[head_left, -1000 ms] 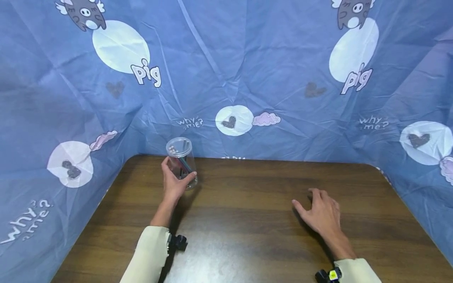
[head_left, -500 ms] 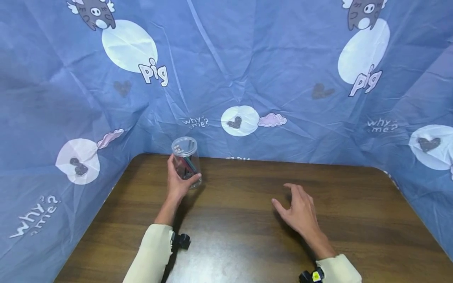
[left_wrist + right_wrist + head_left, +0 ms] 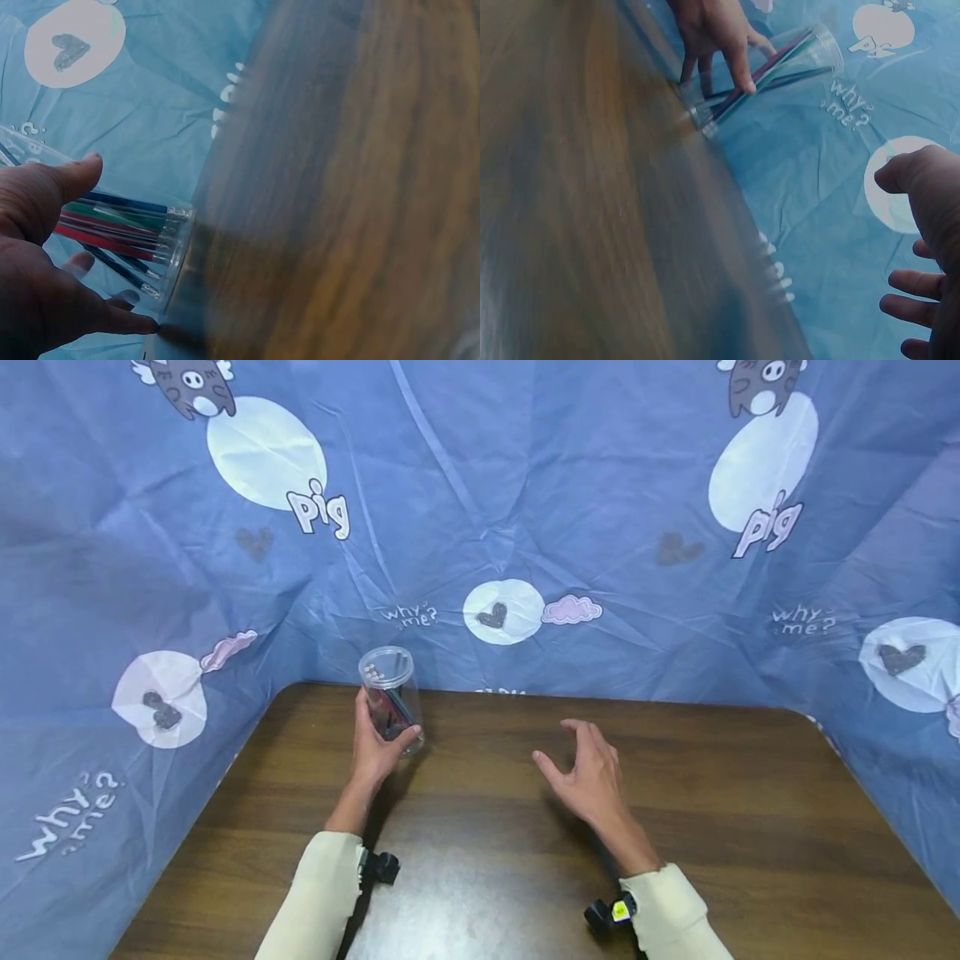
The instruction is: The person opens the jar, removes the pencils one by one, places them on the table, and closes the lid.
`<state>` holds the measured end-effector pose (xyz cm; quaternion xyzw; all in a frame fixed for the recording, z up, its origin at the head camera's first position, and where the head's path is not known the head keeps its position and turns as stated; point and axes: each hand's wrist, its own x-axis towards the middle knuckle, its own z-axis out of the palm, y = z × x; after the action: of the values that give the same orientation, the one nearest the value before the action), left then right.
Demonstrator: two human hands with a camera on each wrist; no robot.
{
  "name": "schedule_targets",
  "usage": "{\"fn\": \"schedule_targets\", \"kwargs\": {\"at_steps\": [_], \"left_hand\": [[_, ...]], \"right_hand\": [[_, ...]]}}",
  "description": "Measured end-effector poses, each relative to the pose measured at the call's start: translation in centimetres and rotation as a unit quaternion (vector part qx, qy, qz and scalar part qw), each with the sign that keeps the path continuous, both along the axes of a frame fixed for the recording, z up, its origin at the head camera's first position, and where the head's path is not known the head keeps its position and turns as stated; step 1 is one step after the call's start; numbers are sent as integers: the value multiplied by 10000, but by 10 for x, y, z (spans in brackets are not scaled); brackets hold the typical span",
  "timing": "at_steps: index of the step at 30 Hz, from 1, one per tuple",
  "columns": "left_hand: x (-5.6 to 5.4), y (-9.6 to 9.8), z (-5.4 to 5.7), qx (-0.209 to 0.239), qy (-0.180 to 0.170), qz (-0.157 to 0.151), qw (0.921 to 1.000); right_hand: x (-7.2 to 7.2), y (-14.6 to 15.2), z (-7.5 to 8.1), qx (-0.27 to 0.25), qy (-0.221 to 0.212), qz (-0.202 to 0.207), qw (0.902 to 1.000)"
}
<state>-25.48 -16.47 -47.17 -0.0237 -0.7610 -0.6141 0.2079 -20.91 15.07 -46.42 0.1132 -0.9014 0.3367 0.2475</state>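
Observation:
Toward the back left of the table stands a clear lidded plastic jar [image 3: 406, 700], upright. Slim pencil-like sticks [image 3: 120, 226] in blue, green and red lean inside it, their silvery ends at its base in the left wrist view. My left hand [image 3: 372, 753] grips the jar low on its side, thumb on the near right and fingers round the left. My right hand [image 3: 591, 777] hovers over the middle right of the table, apart from the jar. Its thumb and fingers are spread, loosely bent, and hold nothing, as the right wrist view also shows.
The brown wooden table [image 3: 480, 827] has rounded back corners. Directly behind it and along both sides hangs a blue cloth [image 3: 450, 527] printed with pigs and hearts. Small black cameras are strapped at the left wrist [image 3: 386, 867] and right wrist [image 3: 600, 917].
My right hand has travelled left across the table toward the jar, and slightly away from me. The left hand keeps its grip, and the jar stays in its place.

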Motion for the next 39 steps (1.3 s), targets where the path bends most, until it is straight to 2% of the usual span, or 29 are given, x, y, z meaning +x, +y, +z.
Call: {"fn": "schedule_targets", "kwargs": {"at_steps": [3,6,16,24,29,34,39], "left_hand": [[-2,2,0,-118,-178,23,9998],[-10,-3,-13,-288,-277,123,9991],[-9,-8,-11,-391,-459,87,9981],[-8,-6,-11,-335,-509,130,9981],[-7,-7,-11,-393,-582,144,9974],[-8,-7,-11,-364,-487,129,9981],[-8,-9,-11,-424,-471,146,9979]], "right_hand": [[-5,-7,3,-10,-86,25,10000],[-11,-20,4,33,-116,112,9999],[-31,-71,16,-191,377,525,9977],[-32,-104,31,-495,209,995,9936],[-37,-121,34,-732,393,1402,9866],[-46,-134,35,-579,529,1709,9822],[-54,-149,38,-443,350,1715,9836]]}}
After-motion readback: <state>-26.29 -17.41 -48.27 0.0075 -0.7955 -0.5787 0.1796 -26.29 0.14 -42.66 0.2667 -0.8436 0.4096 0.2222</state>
